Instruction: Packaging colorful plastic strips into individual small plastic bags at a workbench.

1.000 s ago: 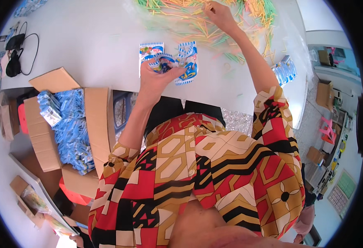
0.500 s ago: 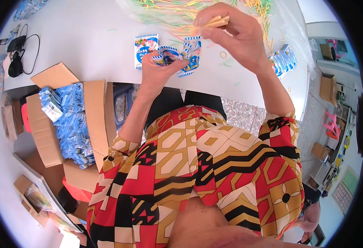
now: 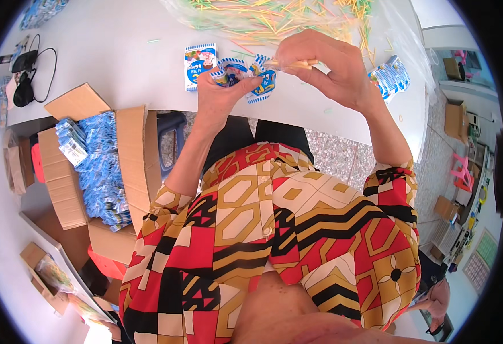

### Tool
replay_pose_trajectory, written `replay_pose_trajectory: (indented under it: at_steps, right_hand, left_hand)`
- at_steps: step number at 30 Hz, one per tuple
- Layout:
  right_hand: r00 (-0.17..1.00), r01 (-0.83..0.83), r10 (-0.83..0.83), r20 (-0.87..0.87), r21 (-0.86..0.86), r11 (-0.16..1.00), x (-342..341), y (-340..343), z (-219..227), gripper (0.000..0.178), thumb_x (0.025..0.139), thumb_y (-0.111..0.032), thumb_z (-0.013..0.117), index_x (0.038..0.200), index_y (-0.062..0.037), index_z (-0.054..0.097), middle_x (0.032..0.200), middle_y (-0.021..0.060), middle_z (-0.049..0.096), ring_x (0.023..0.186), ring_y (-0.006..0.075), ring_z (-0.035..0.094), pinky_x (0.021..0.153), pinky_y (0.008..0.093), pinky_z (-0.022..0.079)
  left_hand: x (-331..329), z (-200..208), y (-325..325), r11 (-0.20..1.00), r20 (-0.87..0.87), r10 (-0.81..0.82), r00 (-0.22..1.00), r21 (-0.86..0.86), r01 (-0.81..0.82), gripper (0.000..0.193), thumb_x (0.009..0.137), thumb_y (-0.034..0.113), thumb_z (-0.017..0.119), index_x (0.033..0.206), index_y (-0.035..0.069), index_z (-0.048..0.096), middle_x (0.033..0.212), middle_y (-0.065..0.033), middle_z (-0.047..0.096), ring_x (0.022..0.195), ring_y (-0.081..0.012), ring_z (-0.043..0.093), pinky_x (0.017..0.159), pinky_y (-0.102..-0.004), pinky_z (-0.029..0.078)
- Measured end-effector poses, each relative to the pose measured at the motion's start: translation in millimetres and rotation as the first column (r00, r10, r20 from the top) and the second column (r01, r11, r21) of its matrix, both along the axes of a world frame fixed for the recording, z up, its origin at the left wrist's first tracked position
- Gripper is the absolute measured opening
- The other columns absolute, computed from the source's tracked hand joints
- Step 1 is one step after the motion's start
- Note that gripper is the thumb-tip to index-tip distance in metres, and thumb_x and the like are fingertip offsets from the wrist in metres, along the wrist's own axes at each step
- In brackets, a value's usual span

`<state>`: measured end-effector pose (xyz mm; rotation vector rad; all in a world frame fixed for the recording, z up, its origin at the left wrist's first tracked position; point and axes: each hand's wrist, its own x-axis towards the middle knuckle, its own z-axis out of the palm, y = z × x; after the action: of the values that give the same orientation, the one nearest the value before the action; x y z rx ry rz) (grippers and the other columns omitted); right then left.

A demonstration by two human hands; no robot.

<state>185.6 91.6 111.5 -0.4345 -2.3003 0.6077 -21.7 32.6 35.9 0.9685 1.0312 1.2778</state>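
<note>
My left hand (image 3: pixel 214 102) is closed on a small blue-and-white printed packet (image 3: pixel 261 87), its thumb pressed on the front. More crumpled printed wrapping shows between the thumb and fingers; whether it is one packet or more I cannot tell. Just right of it, my right hand (image 3: pixel 336 67) pinches a small bundle of thin pale-yellow sticks (image 3: pixel 304 63). The bundle's left end is at the packet's upper edge; how far it reaches inside is hidden. A similar flat packet (image 3: pixel 201 64) lies on the table beside my left hand.
Loose yellow, green and pink sticks (image 3: pixel 274 20) lie on clear plastic film (image 3: pixel 403 34) at the far side. A stack of packets (image 3: pixel 390 80) is at the right. An open cardboard box (image 3: pixel 132 143) full of blue packets stands at left, below a black corded object (image 3: pixel 23 86).
My right hand has come down and the yellow sticks now meet the packet's upper edge. My left hand still holds the packet, nearly in the same place.
</note>
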Motion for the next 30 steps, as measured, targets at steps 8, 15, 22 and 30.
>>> replay_pose_trajectory:
  at_steps: [8,15,22,30]
  right_hand:
    - [0.998,-0.049,0.056,-0.038,0.162,0.986,-0.7,-6.0,-0.8,0.02,0.073,0.003,0.069,0.092,-0.0013,0.063,0.091,0.0125,0.064,0.084,0.0265,0.063,0.071,0.0315,0.052]
    - [0.996,0.091,-0.089,0.021,-0.321,0.943,-0.2,-9.6,-1.1,0.011,0.081,-0.003,0.064,0.092,-0.0035,0.061,0.089,0.0047,0.063,0.078,0.0126,0.061,0.066,0.0236,0.048]
    - [0.982,0.188,-0.158,0.103,-0.482,0.856,-7.3,-13.9,3.3,0.007,0.088,-0.01,0.059,0.093,-0.0058,0.061,0.09,0.0001,0.061,0.073,0.0054,0.054,0.06,0.0192,0.041]
    - [0.975,0.204,-0.215,-0.054,-0.163,0.965,-9.8,-6.5,5.6,0.024,0.092,-0.012,0.051,0.111,-0.0008,0.057,0.105,0.0129,0.06,0.096,0.0202,0.058,0.083,0.0299,0.044]
  left_hand:
    - [2.9,6.0,-1.0,0.999,0.039,-0.022,0.999,-0.023,0.023,0.012,0.072,0.002,0.075,0.078,0.0,0.065,0.076,-0.0052,0.066,0.067,-0.0088,0.061,0.062,-0.0216,0.05]
    - [1.2,6.4,-1.8,0.997,-0.06,-0.072,0.996,0.022,0.073,0.012,0.073,0.003,0.074,0.079,-0.002,0.066,0.075,-0.0055,0.066,0.067,-0.0083,0.061,0.062,-0.0213,0.05]
    - [3.9,0.7,-3.0,0.994,-0.164,-0.103,0.981,0.017,0.107,0.012,0.074,0.006,0.074,0.081,-0.002,0.067,0.074,-0.0038,0.065,0.065,-0.0062,0.057,0.06,-0.0198,0.047]
    - [8.8,4.8,-1.8,0.994,-0.084,-0.094,0.992,0.046,0.098,0.013,0.075,0.006,0.074,0.084,-0.001,0.067,0.076,-0.0032,0.065,0.068,-0.0062,0.057,0.063,-0.0199,0.047]
